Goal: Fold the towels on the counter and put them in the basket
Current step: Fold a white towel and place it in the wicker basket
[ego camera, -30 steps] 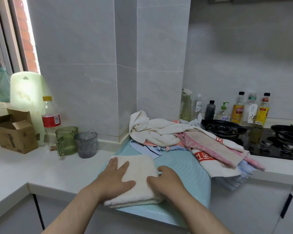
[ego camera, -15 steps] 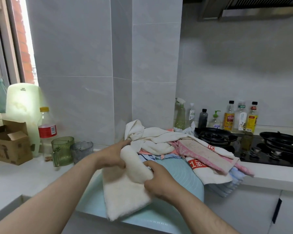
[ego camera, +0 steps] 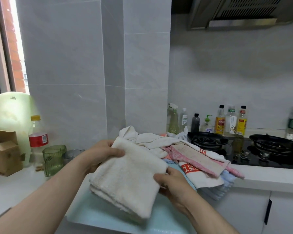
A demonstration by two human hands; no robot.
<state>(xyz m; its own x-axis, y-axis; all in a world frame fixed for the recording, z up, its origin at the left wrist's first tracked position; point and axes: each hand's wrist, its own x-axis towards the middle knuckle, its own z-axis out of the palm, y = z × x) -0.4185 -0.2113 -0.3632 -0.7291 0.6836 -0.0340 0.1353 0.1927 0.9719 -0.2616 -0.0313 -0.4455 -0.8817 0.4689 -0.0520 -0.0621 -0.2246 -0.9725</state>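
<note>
Right now the folded cream towel [ego camera: 128, 179] is being held over the pale blue mat [ego camera: 159, 218], the left hand [ego camera: 100, 154] gripping its far corner and the right hand [ego camera: 172, 184] pinching its right edge; unfolded towels [ego camera: 193, 156] are lying heaped behind.

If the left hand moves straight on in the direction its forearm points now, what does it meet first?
Probably the pile of unfolded towels, at its crumpled white top, just beyond the folded cream towel that the left hand grips. Depth is unclear, so it might pass above.
</note>
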